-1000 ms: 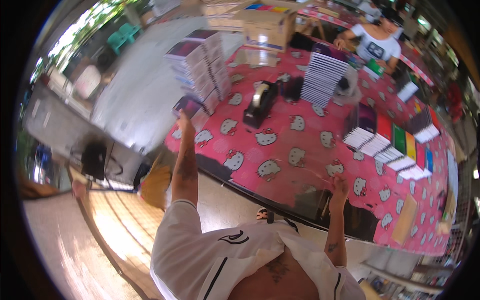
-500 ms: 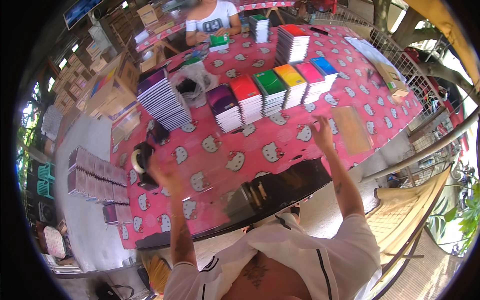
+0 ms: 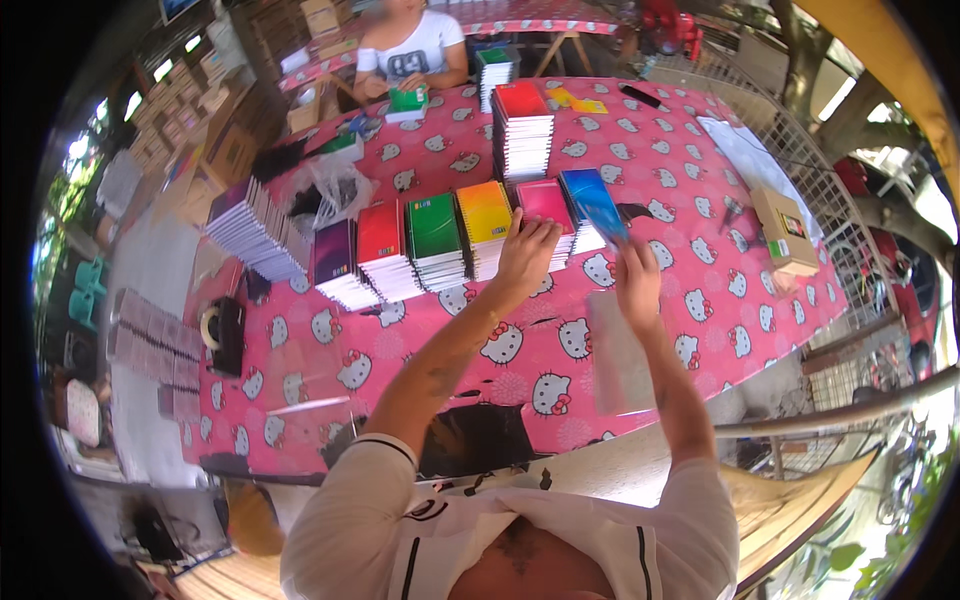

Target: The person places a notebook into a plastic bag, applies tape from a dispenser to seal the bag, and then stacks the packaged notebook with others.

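A row of spiral notebook stacks crosses the table: purple (image 3: pixel 335 250), red (image 3: pixel 381 232), green (image 3: pixel 434 224), yellow (image 3: pixel 485 212), pink (image 3: pixel 546 202) and blue (image 3: pixel 583 184). My left hand (image 3: pixel 528 248) lies on the near end of the pink stack, its fingers stretched over the top cover. At the blue stack, my right hand (image 3: pixel 638 278) pinches the near edge of a blue notebook (image 3: pixel 600 215), which is tilted and slightly blurred. Below my right hand lies a clear plastic sleeve (image 3: pixel 622 355), flat on the patterned tablecloth.
A tall red notebook stack (image 3: pixel 522 130) stands behind the row, a leaning purple stack (image 3: pixel 255 230) at left. Near it are a plastic bag (image 3: pixel 335 190) and a tape dispenser (image 3: pixel 222 335). A carton (image 3: pixel 783 230) sits at right. Across the table a person (image 3: pixel 410 50) handles a green notebook.
My left hand has crossed from the tape dispenser's side to the pink stack. My right hand has reached the blue stack and taken hold of a notebook. The view has shifted.
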Demonstrator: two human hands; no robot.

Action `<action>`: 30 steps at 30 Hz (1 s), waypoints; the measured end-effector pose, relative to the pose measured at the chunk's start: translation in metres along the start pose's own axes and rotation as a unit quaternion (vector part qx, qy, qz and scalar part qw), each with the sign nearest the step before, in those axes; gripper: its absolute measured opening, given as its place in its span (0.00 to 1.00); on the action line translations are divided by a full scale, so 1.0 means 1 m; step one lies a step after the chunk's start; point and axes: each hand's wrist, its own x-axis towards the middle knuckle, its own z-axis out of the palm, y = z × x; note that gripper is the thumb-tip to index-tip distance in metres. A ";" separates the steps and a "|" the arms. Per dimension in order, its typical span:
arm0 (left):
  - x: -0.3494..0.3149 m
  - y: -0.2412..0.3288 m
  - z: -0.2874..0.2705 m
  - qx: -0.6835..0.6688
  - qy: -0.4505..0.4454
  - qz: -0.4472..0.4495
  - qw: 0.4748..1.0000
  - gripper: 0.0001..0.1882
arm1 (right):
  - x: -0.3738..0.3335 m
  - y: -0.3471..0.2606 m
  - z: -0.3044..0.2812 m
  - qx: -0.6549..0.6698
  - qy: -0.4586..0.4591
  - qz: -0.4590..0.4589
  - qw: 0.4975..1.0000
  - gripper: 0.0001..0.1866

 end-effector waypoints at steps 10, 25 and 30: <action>-0.246 0.103 -0.062 -0.137 -0.121 -0.032 0.983 0.25 | -0.149 -0.081 0.006 0.325 -0.115 0.319 0.883 0.14; -0.079 0.039 -0.195 -0.016 0.094 -0.200 0.975 0.14 | -0.103 -0.041 0.026 0.549 -0.229 0.197 0.779 0.15; -0.115 0.088 -0.086 -0.005 -0.269 -0.242 0.932 0.16 | -0.122 -0.050 0.043 0.263 -0.331 -0.039 0.905 0.15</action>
